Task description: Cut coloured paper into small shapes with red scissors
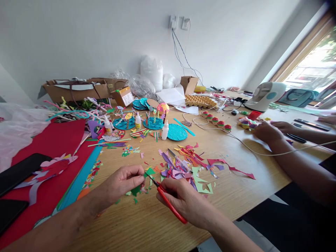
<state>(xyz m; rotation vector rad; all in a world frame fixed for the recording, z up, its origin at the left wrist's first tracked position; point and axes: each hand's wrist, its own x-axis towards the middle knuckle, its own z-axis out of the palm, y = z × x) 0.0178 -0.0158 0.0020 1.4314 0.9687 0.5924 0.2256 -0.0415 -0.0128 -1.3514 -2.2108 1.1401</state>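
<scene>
My left hand (pixel 128 180) pinches a small piece of green paper (pixel 149 171) between thumb and fingers. Red-handled scissors (pixel 168 203) are gripped in my right hand (pixel 183 199), their dark blades pointing left at the green paper. Under and beyond my hands lie paper scraps (pixel 178 168) in purple, pink, red, orange and green. A pen (pixel 180 161) rests across that pile. To its right, a light green scrap (pixel 201 183) has a cut-out in it.
Red paper sheets (pixel 52 140) and black phone-like objects (pixel 22 171) lie at left. Blue-painted discs (pixel 177 132) and glue bottles (pixel 165 130) stand ahead. A white cable (pixel 244 145) crosses the table towards another person's hands (pixel 267 133). Behind are boxes (pixel 76 89) and a fan (pixel 266 96).
</scene>
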